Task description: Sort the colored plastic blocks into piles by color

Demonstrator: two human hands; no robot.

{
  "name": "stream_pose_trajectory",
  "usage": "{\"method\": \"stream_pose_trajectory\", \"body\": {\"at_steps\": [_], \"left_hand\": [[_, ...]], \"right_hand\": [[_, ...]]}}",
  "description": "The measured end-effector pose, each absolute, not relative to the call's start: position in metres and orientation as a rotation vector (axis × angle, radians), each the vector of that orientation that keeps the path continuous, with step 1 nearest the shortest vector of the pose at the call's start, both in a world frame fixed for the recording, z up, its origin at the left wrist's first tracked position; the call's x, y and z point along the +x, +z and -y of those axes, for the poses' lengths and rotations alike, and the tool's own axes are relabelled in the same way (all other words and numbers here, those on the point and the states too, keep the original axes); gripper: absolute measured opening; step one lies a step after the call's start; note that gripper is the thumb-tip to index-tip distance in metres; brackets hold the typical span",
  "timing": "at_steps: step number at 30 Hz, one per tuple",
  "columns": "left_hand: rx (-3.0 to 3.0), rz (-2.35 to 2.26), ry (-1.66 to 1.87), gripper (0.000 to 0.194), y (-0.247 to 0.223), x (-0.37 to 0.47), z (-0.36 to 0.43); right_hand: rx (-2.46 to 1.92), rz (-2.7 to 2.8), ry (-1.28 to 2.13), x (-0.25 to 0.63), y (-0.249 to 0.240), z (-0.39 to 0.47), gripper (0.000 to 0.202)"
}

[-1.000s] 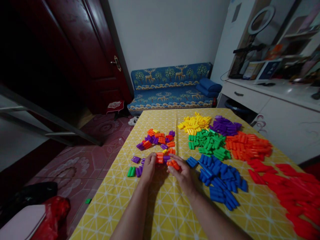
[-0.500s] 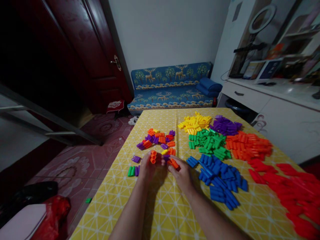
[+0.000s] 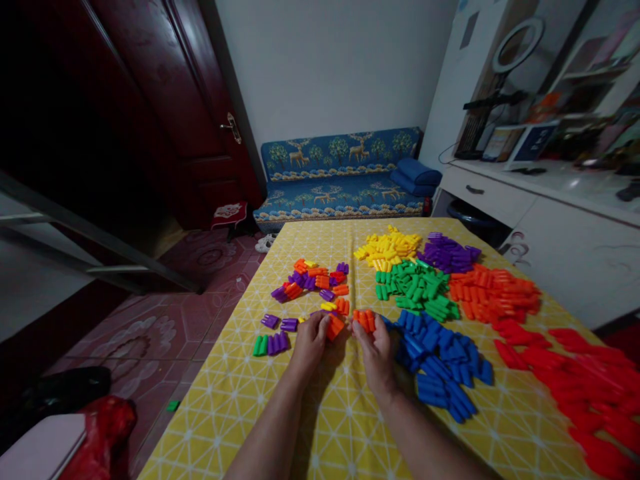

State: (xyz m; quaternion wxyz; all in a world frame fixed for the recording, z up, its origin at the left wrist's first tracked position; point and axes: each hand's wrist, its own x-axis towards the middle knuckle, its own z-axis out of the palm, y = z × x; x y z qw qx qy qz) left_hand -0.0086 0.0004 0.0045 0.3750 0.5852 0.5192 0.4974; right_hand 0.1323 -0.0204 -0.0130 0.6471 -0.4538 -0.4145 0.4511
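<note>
Over the middle of the table my left hand [image 3: 309, 343] is closed on an orange plastic building piece [image 3: 335, 327] made of joined tubes. My right hand [image 3: 375, 350] grips a second orange building piece [image 3: 364, 320], its tubes upright, a small gap from the first. Just beyond the hands lie a yellow piece [image 3: 329, 307] and another orange piece [image 3: 343, 307]. Left of my left hand, purple pieces [image 3: 278, 343] and a green piece [image 3: 261, 345] rest on the cloth. Farther back sits a mixed cluster of orange, purple and yellow pieces [image 3: 310, 279].
Sorted piles of yellow [image 3: 387, 248], purple [image 3: 447, 253], green [image 3: 417, 287], orange [image 3: 493, 293], blue [image 3: 440, 357] and red pieces [image 3: 575, 380] cover the table's right side. Behind the yellow tablecloth [image 3: 320, 230] stands a blue sofa [image 3: 340, 193]. A white cabinet [image 3: 560, 247] flanks the right.
Both hands have turned the pieces they hold. My right hand's orange piece is now upright, and my left hand's piece has moved right and tilted. The purple pieces at left are less covered.
</note>
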Motion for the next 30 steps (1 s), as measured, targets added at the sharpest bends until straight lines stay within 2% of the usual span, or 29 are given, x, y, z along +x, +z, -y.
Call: {"method": "stream_pose_trajectory", "body": {"at_steps": [5,8,13,19,22,26,30], "left_hand": [[1.412,-1.351,1.335,0.026,0.001,-0.011,-0.002],[1.258,-1.197,1.325,0.034,-0.003,-0.011,-0.001],[1.06,-1.038,1.324,0.044,-0.001,-0.006,0.004],[1.168,-1.044,1.297,0.043,0.008,0.0,0.011],[1.12,-1.04,1.266,0.051,0.006,0.0,0.013],[1.056,-1.017,1.209,0.057,0.0,0.001,0.011],[1.123,-1.028,1.18,0.058,-0.006,0.0,0.008]], "right_hand": [[-1.011,1.25,0.906,0.128,-0.009,0.023,0.03],[-0.997,1.34,0.956,0.123,-0.012,0.021,0.025],[-1.029,1.304,0.929,0.121,-0.014,0.018,0.026],[-1.067,1.297,0.71,0.121,-0.006,0.027,0.018],[-1.098,1.232,0.596,0.129,0.012,0.031,0.018],[-1.129,1.171,0.348,0.187,0.047,0.009,0.023],[-1.405,1.203,-0.064,0.305,0.057,-0.04,0.035]]}}
